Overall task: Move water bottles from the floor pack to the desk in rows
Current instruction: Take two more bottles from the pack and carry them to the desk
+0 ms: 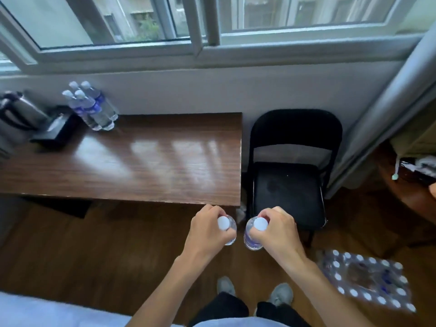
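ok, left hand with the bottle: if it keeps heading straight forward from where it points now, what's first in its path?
Likely the near edge of the dark wood-grain desk, close to its right corner. The left hand grips a clear white-capped bottle just short of it. Height is unclear from above; it could clear the top.

Each hand, left hand point(207, 228) and right hand point(274, 228), grips one bottle by its neck, four bottles point(93, 107) stand on the desk point(141, 161) at ten o'clock, the floor pack point(368, 279) at four.

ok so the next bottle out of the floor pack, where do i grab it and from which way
Probably by the neck just under the cap, coming straight down from above. In the floor pack the bottles stand upright and packed tight, so only the white caps are exposed; the sides are blocked by neighbours and wrap.
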Demonstrator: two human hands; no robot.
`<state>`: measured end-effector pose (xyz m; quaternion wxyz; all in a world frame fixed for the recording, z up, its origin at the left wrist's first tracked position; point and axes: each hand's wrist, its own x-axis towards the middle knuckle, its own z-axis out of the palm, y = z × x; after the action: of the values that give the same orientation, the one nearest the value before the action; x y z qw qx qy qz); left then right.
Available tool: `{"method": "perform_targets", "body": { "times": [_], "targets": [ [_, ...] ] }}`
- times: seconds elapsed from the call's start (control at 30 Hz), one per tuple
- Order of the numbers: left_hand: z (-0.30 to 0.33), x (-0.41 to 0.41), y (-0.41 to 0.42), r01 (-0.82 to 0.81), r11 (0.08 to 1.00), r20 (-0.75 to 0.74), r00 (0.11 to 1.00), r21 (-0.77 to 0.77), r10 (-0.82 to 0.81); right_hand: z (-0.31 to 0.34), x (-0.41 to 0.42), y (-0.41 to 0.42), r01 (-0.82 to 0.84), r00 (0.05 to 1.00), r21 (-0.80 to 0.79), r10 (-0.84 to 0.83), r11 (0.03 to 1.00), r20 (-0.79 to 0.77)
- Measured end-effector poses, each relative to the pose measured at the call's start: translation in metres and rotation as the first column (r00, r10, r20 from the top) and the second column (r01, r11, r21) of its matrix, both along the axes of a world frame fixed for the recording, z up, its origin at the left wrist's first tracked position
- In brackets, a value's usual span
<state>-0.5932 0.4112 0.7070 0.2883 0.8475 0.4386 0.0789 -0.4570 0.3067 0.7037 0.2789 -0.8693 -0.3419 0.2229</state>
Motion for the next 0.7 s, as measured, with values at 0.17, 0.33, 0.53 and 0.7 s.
{"method": "perform_targets", "body": {
  "times": [0.17,0.33,0.53,0.7],
  "targets": [
    [0.003,-0.057,0.026,-0.151,0.988,-0.011,0.989,-0.04,0.151,0.009,-0.045,0.045,-0.102,0.995,0.022,0.102,0.995,0.004],
    [0.006,-0.109,0.049,-0.308,0.95,-0.015,0.951,-0.058,0.307,0.014,-0.083,0.096,-0.279,0.96,-0.011,0.279,0.96,-0.006],
    [0.005,-0.155,0.085,-0.51,0.858,-0.036,0.86,-0.064,0.509,0.015,-0.126,0.169,-0.485,0.875,-0.035,0.485,0.874,0.0],
    [0.005,-0.185,0.122,-0.662,0.748,-0.048,0.749,-0.052,0.66,0.014,-0.161,0.234,-0.661,0.75,-0.031,0.661,0.75,-0.009]
  ]
}}
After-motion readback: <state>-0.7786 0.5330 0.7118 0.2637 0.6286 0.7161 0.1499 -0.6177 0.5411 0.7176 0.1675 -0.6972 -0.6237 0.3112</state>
